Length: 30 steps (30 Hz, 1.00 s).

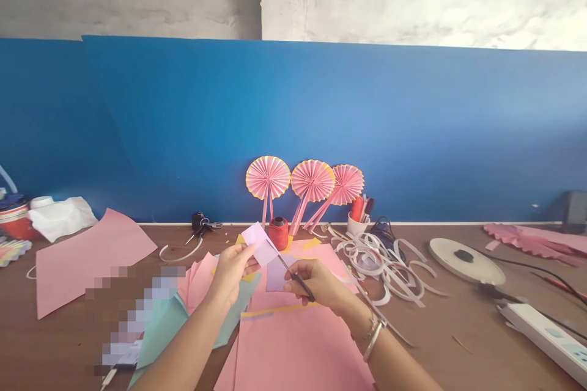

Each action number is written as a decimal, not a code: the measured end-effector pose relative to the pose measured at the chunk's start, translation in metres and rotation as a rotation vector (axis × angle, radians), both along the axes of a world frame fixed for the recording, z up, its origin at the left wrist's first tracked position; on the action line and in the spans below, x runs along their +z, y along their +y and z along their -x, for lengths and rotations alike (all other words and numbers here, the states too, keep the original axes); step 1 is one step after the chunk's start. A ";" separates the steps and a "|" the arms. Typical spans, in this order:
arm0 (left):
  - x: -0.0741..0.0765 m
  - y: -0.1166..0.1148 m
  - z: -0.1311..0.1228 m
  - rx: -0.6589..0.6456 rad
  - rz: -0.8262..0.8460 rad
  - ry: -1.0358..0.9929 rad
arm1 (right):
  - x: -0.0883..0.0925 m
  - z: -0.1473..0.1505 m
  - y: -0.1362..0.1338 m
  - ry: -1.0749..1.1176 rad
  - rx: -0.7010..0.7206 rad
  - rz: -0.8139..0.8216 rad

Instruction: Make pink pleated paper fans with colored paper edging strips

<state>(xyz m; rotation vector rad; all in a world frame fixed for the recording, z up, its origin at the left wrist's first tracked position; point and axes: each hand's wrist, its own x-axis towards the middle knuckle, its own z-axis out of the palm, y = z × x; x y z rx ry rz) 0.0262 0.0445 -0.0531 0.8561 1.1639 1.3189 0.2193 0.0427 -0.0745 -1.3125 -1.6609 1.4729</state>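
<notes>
My left hand [233, 269] pinches a small lilac paper piece [262, 245] and holds it above the table. My right hand [316, 285] is closed around a pair of scissors [293, 274] whose blades reach into the lilac paper. Both hands hover over pink paper sheets [293, 342] lying on the brown table [458, 330]. A second lilac scrap [277, 275] shows just under the blades.
Three pink pleated paper fans [312, 182] lean on the blue board. Nearby are a red thread spool [278, 232], a cup of pens [358, 215], curled white paper strips [389, 263], keys [202, 225], a white round disc [465, 259], a power strip [545, 336] and teal paper [165, 324].
</notes>
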 end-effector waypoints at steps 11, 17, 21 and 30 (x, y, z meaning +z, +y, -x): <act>-0.008 0.003 0.000 -0.049 0.063 -0.016 | 0.002 -0.001 -0.002 0.011 0.043 0.021; -0.014 0.002 -0.004 -0.117 0.068 -0.022 | -0.001 -0.002 0.000 0.039 0.064 0.028; -0.015 0.002 -0.004 -0.169 0.067 -0.027 | 0.001 -0.002 0.000 0.088 0.080 0.025; -0.015 -0.001 -0.008 -0.218 0.083 -0.040 | -0.001 0.000 -0.001 0.080 0.064 -0.001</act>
